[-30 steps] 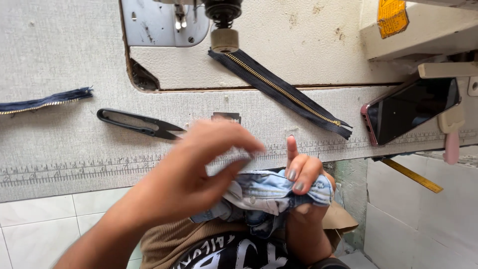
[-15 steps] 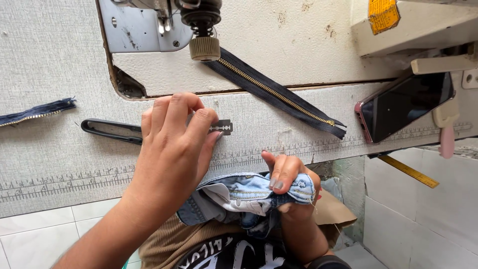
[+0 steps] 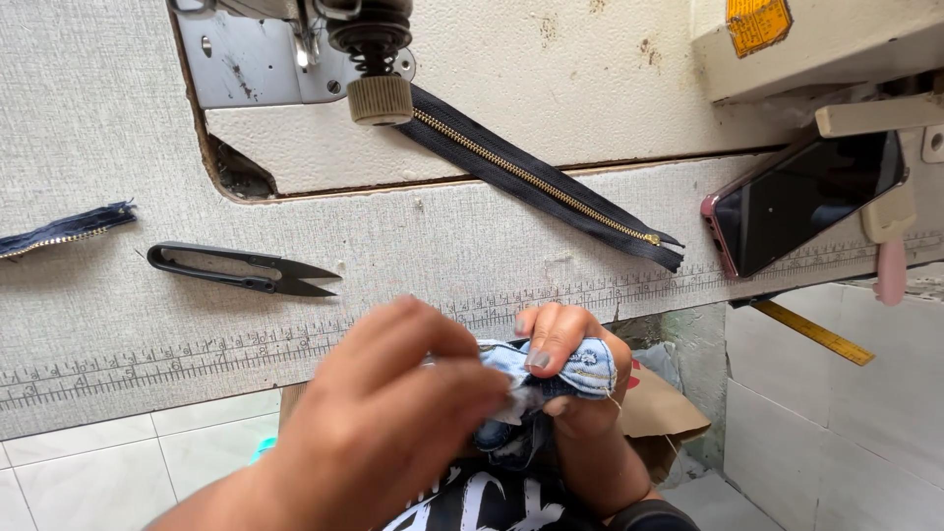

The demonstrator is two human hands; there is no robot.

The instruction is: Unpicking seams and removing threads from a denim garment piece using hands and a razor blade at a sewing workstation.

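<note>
Both hands grasp a bunched denim piece (image 3: 551, 379) — left hand (image 3: 393, 413), right hand (image 3: 565, 364) — thread snips (image 3: 241, 270) lying idle at far left, likely needed next.

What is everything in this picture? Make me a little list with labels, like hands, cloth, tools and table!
left hand: blurred, at the denim piece
right hand: pinching the denim piece, thumb on top
snips: black, lying on the table, apart from both hands
zipper: dark with gold teeth, slanting across the table from under the sewing machine
phone: screen dark, on the right
table: grey, ruler marks along its near edge
</note>
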